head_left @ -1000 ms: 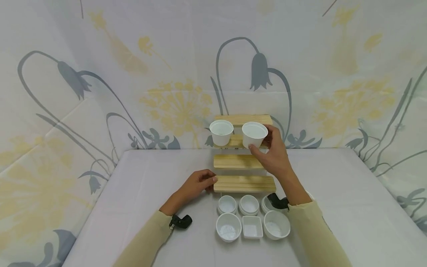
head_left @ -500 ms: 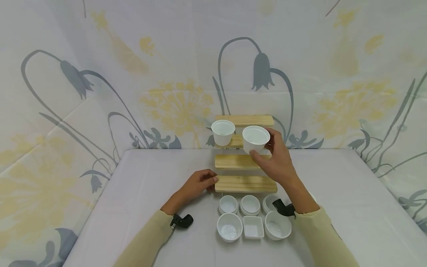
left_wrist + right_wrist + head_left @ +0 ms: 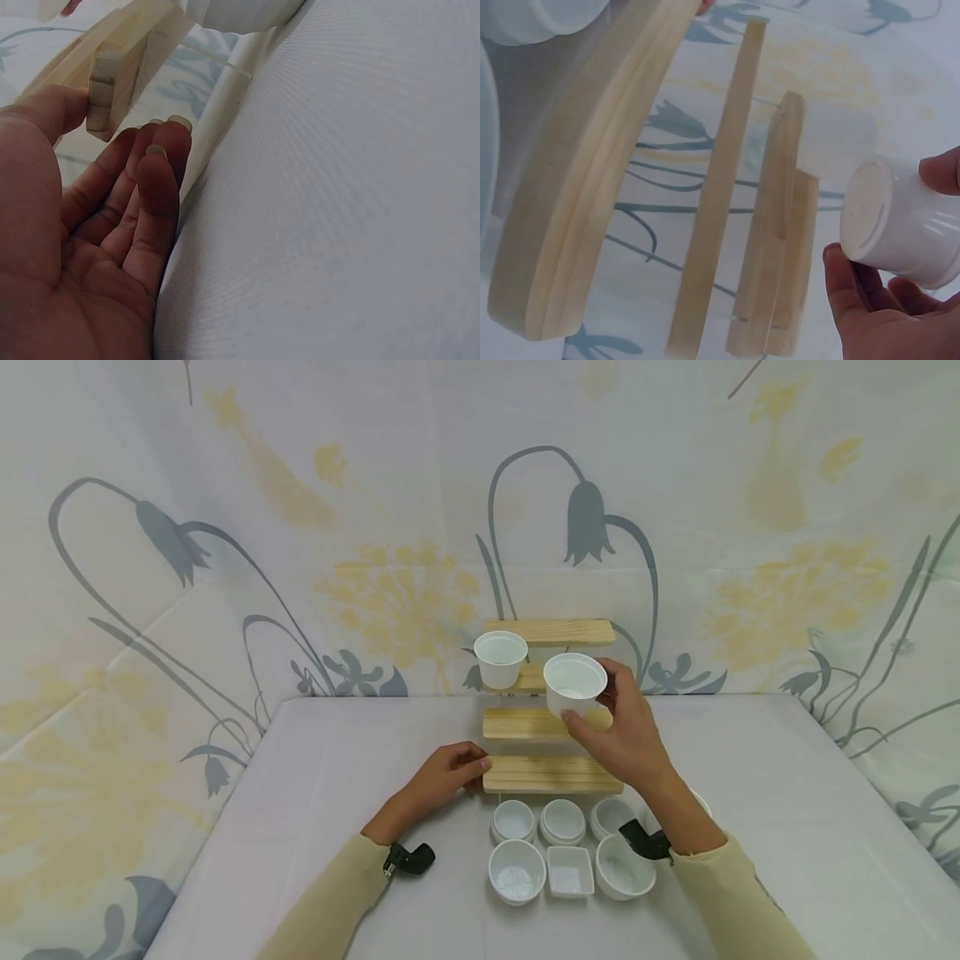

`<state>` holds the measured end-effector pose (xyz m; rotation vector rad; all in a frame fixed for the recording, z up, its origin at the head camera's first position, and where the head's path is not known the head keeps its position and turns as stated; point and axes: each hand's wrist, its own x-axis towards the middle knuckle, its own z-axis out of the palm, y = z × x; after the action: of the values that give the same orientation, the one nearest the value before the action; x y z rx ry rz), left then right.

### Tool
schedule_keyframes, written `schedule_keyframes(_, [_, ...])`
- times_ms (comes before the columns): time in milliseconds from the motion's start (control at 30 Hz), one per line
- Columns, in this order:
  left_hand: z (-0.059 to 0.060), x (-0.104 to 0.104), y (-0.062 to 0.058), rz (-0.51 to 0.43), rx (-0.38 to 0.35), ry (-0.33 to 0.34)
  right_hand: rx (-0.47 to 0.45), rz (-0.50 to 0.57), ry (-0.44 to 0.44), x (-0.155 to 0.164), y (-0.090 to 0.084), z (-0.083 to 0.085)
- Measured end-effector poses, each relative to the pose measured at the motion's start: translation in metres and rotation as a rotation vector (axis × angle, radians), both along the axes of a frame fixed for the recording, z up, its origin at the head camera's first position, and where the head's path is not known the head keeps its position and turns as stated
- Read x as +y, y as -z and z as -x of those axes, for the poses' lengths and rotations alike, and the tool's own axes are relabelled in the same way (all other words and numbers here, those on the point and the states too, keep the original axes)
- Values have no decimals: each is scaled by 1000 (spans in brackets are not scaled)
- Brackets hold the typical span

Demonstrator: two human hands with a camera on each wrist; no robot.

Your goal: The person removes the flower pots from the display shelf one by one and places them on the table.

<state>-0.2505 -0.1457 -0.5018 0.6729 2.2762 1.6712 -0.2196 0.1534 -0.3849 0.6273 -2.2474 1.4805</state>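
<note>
Since a second ago the right hand (image 3: 626, 735) has pulled the white cup (image 3: 574, 684) off the second-highest step and toward the near edge of the worktop (image 3: 337, 827); the cup now hangs in the air above the third step, touching no wood. Cup is upright, mouth up, its axis vertical with a slight lean; the right wrist view shows its flat base (image 3: 865, 212) facing the stepped wooden rack (image 3: 551, 727). Right fingers (image 3: 844, 285) are curled round the cup's wall, thumb on the near side, the rest behind.

Second white cup (image 3: 500, 659) stands unmoved on the second-highest step, left end.

Left hand (image 3: 442, 777) hasn't shifted: it pinches the left end of the lowest step, thumb on top, fingers (image 3: 161, 161) held together beneath it.

Six small white dishes (image 3: 568, 852) sit in two rows between the rack and the near edge.
</note>
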Motion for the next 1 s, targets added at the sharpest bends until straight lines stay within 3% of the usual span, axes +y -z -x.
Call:
schedule_keyframes(600, [-2,1,-2,-4,-5,-2,75,-68,-1,17,6,-14])
schedule_keyframes(1000, [-2,1,-3,16,8,-3,86,-170,48,33,13,-24])
